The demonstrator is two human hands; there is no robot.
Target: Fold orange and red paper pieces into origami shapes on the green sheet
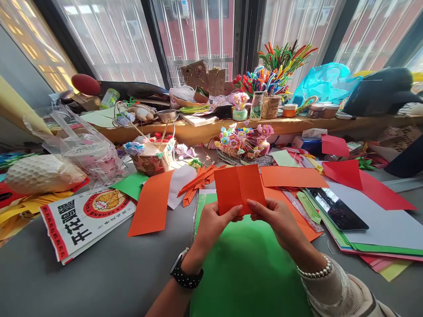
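Note:
An orange paper (pixel 240 187) with a crease down its middle is held up over the green sheet (pixel 247 273). My left hand (pixel 216 222) pinches its lower left edge, thumb in front. At the lower right edge my right hand (pixel 274 215) grips the same paper, its thumb near the crease. The two thumbs are close but apart. Another orange sheet (pixel 152 202) lies to the left, and an orange strip (pixel 294 176) is just right of the held paper. Folded orange pieces (pixel 200 181) rest behind my left hand.
A printed paper bag (pixel 89 220) lies at the left, near a plastic-wrapped cup (pixel 95 158). On the right, a phone (pixel 337 209) rests on stacked coloured paper. Behind stand a flower basket (pixel 152 158) and crochet-like flowers (pixel 244 141); pipe cleaners (pixel 264 83) stand on the sill.

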